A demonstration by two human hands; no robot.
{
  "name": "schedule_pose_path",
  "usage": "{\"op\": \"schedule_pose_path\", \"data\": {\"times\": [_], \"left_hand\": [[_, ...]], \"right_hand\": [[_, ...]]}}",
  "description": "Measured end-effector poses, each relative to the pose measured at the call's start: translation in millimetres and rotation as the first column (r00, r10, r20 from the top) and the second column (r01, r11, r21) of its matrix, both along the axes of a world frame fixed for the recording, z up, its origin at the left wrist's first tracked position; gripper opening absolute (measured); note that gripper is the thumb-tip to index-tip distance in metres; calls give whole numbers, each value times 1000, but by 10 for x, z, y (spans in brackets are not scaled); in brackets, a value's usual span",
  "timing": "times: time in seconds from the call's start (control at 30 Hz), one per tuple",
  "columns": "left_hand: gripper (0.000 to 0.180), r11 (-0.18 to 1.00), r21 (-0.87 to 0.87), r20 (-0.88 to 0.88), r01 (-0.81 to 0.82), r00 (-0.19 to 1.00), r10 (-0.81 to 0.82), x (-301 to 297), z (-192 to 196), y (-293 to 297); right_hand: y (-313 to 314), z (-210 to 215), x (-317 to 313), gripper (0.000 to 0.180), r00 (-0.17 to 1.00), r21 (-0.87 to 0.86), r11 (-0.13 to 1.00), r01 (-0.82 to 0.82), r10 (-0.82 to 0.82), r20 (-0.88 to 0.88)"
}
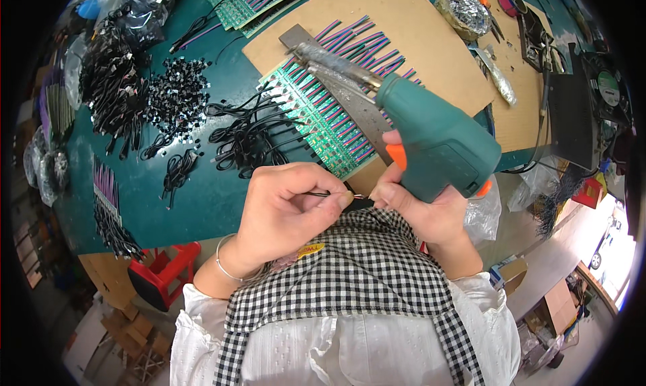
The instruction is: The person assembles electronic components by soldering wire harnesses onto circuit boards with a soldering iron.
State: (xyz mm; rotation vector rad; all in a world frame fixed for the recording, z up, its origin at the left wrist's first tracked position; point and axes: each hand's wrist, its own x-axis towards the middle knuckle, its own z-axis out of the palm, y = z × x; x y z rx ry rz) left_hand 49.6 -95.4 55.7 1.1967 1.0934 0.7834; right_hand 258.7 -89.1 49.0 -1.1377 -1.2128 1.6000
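While a thin, limp wire [321,194] is pinched in the closed left hand [286,208], the bulky teal glue gun [431,140] is gripped at its handle by the right hand [424,211]; light handling is judged enough.

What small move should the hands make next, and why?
Probably bring the thin wire, pinched by the left hand near the right hand's fingertips, out to the green circuit boards. The teal soldering gun already points its tip there, while the wire is close to the checked apron, away from the boards.
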Motion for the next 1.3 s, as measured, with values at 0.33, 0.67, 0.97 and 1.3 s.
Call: {"op": "schedule_pose_path", "data": {"times": [0.33,0.67,0.97,1.3], "left_hand": [[3,989,-145,198,-23,979,52,23,-1,-27],[4,992,-127,198,-21,979,46,58,1,-50],[6,919,277,-306,-281,881,361,-33,-298,155],[9,867,477,-519,-142,751,409,60,-413,259]], "right_hand": [[-43,-55,-72,57,999,115,993,-6,9,-32],[-1,-7,-102,52,983,-140,990,-35,9,-183],[-108,63,61,63,935,-46,942,332,-335,-116],[-415,-193,842,65,1000,179,984,19,-17,-10]]}}
